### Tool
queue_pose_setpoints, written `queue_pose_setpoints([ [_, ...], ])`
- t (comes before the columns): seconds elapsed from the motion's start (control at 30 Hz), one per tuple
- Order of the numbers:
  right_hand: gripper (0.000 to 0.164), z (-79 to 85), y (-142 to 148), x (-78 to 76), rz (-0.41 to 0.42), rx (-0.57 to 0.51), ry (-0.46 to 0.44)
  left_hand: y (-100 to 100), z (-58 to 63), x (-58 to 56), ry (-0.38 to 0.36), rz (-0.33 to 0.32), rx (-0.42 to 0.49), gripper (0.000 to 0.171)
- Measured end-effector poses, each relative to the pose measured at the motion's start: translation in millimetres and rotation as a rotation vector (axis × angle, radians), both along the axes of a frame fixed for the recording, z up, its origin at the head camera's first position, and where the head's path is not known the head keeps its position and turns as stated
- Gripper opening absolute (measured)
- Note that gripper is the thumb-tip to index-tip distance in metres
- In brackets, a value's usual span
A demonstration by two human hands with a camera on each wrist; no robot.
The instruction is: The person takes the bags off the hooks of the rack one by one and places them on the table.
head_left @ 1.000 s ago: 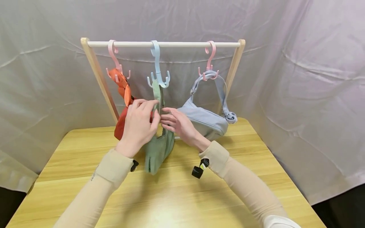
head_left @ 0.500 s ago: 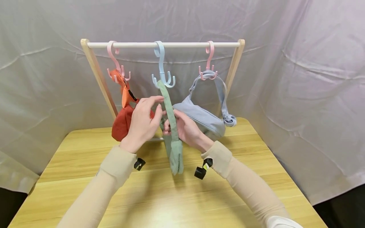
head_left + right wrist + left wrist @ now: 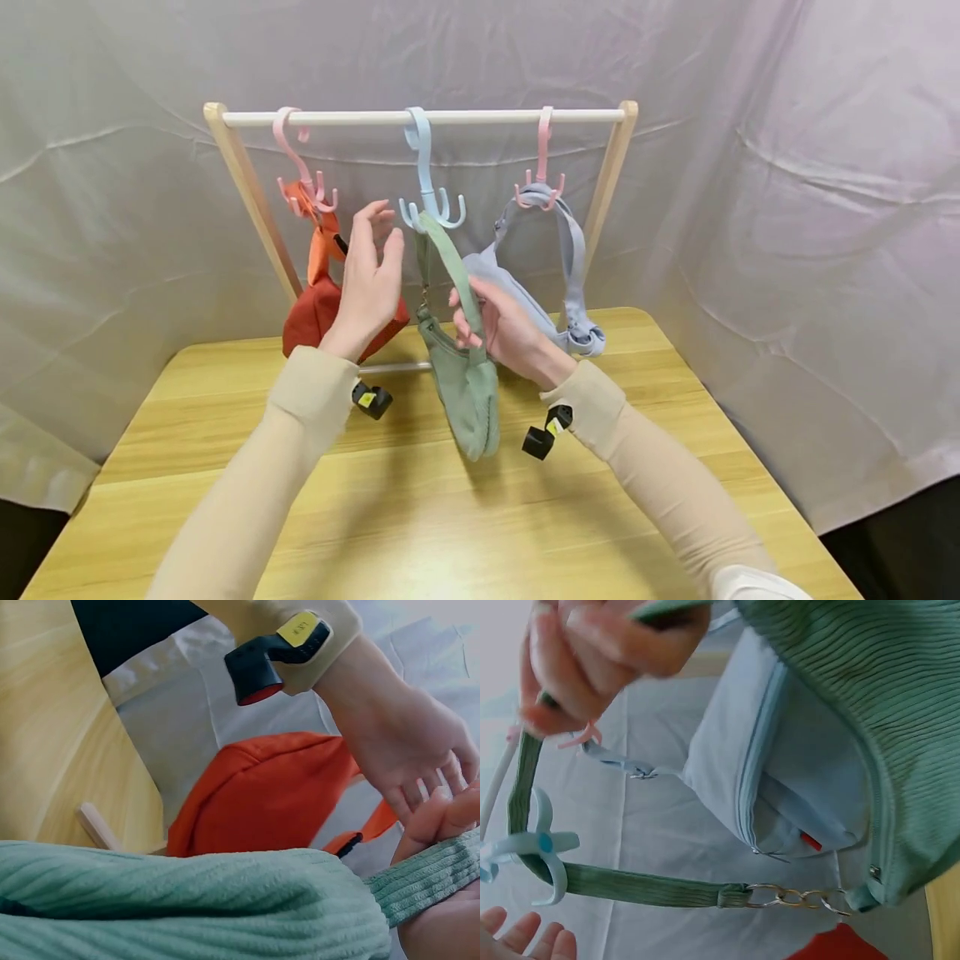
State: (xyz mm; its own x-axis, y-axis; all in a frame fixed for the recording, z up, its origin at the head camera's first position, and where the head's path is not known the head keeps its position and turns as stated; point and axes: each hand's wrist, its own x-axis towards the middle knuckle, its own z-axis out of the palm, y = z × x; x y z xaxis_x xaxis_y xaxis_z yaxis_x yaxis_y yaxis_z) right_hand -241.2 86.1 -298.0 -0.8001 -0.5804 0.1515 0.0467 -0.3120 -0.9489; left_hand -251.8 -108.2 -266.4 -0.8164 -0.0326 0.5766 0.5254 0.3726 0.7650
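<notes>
A green corduroy shoulder bag (image 3: 465,400) hangs by its strap from the light blue multi-prong hook (image 3: 429,187). My right hand (image 3: 510,329) curls its fingers round the front part of that strap, and the left wrist view shows the strap passing through the fingers (image 3: 570,660). At the strap's far end, a short metal chain (image 3: 795,895) joins it to the bag's zipped top. My left hand (image 3: 371,279) is raised left of the hook, holding nothing, its fingers loosely bent and apart from the strap.
A red-orange bag (image 3: 318,312) hangs at left from a pink hook (image 3: 300,162). Behind my right hand, a pale blue bag (image 3: 573,275) hangs from another pink hook (image 3: 542,158). The rack's white rail (image 3: 480,117) spans wooden legs above a wooden table (image 3: 225,433).
The green bag has turned and swung to the right, its strap now in my right hand. My left hand has moved up and away from the strap. The light blue hook has shifted slightly right.
</notes>
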Motion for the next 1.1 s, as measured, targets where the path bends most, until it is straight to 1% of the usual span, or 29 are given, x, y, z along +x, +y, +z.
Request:
queue_pose_setpoints([
  [0.2,0.045,10.5,4.6,-4.6,-0.003,0.012,0.006,-2.3,15.8,-14.5,-0.165,-0.014,-0.012,0.054],
  [0.3,0.046,12.9,7.0,-6.7,0.002,-0.002,0.004,-1.7,20.7,-23.0,-0.239,-0.030,-0.025,0.058],
  [0.43,0.047,14.0,10.6,-10.1,0.007,0.000,-0.004,-0.5,22.4,-33.5,-0.338,-0.080,-0.017,0.067],
  [0.53,0.048,14.4,12.2,-14.5,0.001,0.016,-0.005,-1.4,21.3,-39.0,-0.425,-0.134,0.019,0.075],
  [0.6,0.050,14.3,12.5,-18.1,-0.005,0.024,-0.011,-2.8,20.0,-41.3,-0.470,-0.181,0.037,0.080],
  [0.67,0.052,13.8,13.0,-21.6,-0.018,0.027,-0.016,-4.3,19.0,-42.1,-0.497,-0.223,0.043,0.084],
  [0.77,0.055,13.3,13.4,-26.0,-0.038,0.040,-0.031,-5.3,18.9,-42.7,-0.513,-0.255,0.037,0.090],
  [0.83,0.056,13.4,13.8,-28.4,-0.050,0.054,-0.042,-5.4,19.7,-42.3,-0.526,-0.246,0.023,0.093],
  [0.97,0.054,14.5,13.2,-31.9,-0.070,0.075,-0.059,-6.1,21.0,-43.3,-0.580,-0.230,-0.008,0.100],
  [1.1,0.048,17.9,8.5,-35.3,-0.109,0.078,-0.064,-8.0,23.4,-46.4,-0.637,-0.256,-0.023,0.103],
])
